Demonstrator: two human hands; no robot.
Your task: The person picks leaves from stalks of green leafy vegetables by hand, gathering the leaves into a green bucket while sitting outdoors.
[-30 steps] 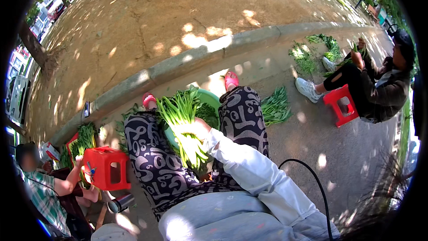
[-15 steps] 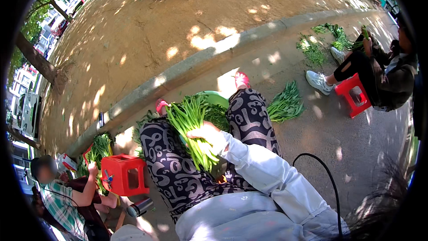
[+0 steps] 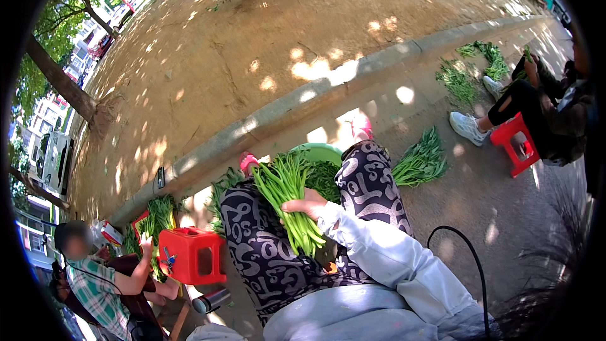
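My right hand [image 3: 304, 204], in a light sleeve, is closed round the stems of a thick bunch of leafy green vegetables [image 3: 281, 183]. The bunch slants over my lap, between my patterned trouser legs, with its thicker stems toward my body. Just beyond it stands a pale green basin [image 3: 314, 146] with darker green leaves [image 3: 323, 180] in it, partly hidden by the bunch. My left hand does not show.
Loose greens [image 3: 421, 159] lie on the pavement to my right. A red stool [image 3: 189, 256] and a metal flask [image 3: 210, 301] stand at left, near a person [image 3: 95, 284] handling greens. Another person [image 3: 549, 104] sits at far right on a red stool [image 3: 516, 145]. A kerb [image 3: 252, 127] runs beyond my feet.
The whole view has shifted, so things appear further right and slightly lower. My right hand still grips the bunch, its thumb now showing more plainly across the stems.
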